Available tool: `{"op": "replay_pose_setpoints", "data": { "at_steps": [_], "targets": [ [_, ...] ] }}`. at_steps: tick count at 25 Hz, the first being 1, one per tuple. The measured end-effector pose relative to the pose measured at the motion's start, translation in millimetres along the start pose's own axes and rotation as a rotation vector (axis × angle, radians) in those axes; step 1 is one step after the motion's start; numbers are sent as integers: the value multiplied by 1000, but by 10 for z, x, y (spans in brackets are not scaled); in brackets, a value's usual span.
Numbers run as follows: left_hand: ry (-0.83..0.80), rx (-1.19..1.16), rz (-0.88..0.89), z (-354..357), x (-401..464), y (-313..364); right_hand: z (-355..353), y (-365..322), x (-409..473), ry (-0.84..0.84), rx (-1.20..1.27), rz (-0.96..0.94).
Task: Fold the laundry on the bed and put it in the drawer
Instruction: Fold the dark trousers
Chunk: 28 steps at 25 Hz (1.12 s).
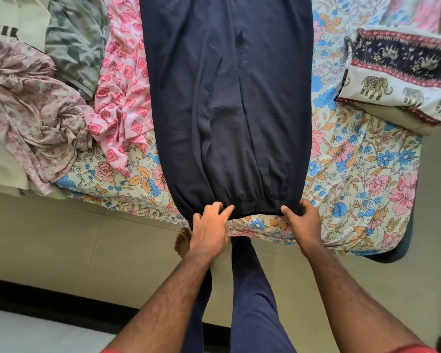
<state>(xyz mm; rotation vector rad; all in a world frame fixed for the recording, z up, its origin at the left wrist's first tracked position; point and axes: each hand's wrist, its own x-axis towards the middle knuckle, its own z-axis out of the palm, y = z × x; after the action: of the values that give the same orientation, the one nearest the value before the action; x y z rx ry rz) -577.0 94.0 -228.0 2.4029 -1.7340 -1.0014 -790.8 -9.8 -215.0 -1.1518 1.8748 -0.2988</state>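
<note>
- The pale green garment (13, 26) at the upper left of the frame carries heavy black block letters, cut by the frame edge; only strokes like "SIL" show, and the word cannot be read whole.
- The long navy blue garment with a gathered elastic waistband (229, 98) lies flat down the centre of the frame on the flower-printed bedsheet (354, 174), its waistband at the near edge of the bed, touching both hands.
- The left hand (210, 225) rests on the left end of the waistband, fingers spread and extended over the cloth, the thumb hanging below the hem.
- The right hand (303, 217) pinches the right end of the waistband, thumb on top and fingers curled under the edge.
- Both forearms reach up from the bottom of the frame, converging toward the waistband.
- At the left of the frame lie a pink diamond-patterned cloth (122, 85), just beside the navy garment, a grey-green camouflage garment (74, 42) and a crumpled faded pink floral cloth (33, 115).
- An elephant-printed pillow with a dark band (397, 80) sits at the upper right.
</note>
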Motion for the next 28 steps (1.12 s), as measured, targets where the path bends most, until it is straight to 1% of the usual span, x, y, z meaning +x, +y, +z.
{"op": "replay_pose_setpoints", "data": {
  "at_steps": [2,3,5,7,8,9,10,11,12,13,14,15,17,18,20,22,24,26,28],
  "targets": [
    [-83,146,34,45,43,23,13,-75,-66,9,-16,-94],
    [-105,176,37,61,65,42,20,-111,-91,5,-29,-146],
    [-157,160,29,61,64,57,83,-200,-161,-35,-82,-265],
    [-158,24,50,15,28,31,189,-338,-250,-125,-168,-422],
    [-97,-91,62,-22,6,-13,266,-405,-292,-184,-229,-523],
    [11,-208,51,-37,-23,-78,358,-465,-327,-242,-300,-620],
    [143,-307,-14,-59,-62,-150,467,-531,-364,-297,-385,-697],
    [258,-404,-146,-32,-89,-252,590,-580,-392,-343,-473,-757],
    [324,-532,-336,10,-115,-369,726,-645,-438,-381,-561,-809],
    [316,-674,-551,67,-136,-491,869,-695,-488,-420,-640,-858],
    [249,-821,-738,129,-158,-619,1022,-744,-547,-461,-707,-903],
    [167,-962,-840,173,-169,-690,1140,-770,-583,-491,-760,-939],
    [72,-1200,-874,234,-220,-839,1406,-777,-682,-538,-856,-1006],
    [63,-1286,-859,234,-235,-880,1517,-759,-712,-552,-894,-1022],
    [72,-1379,-828,194,-237,-906,1688,-746,-750,-565,-989,-1008],
    [82,-1376,-801,151,-227,-916,1779,-756,-794,-580,-1078,-965],
    [62,-1317,-784,95,-196,-924,1791,-776,-807,-611,-1070,-907],
    [68,-1193,-772,74,-139,-971,1781,-780,-790,-643,-1026,-847],
    [99,-1076,-739,13,-82,-1004,1763,-793,-750,-633,-924,-717]
  ]
}}
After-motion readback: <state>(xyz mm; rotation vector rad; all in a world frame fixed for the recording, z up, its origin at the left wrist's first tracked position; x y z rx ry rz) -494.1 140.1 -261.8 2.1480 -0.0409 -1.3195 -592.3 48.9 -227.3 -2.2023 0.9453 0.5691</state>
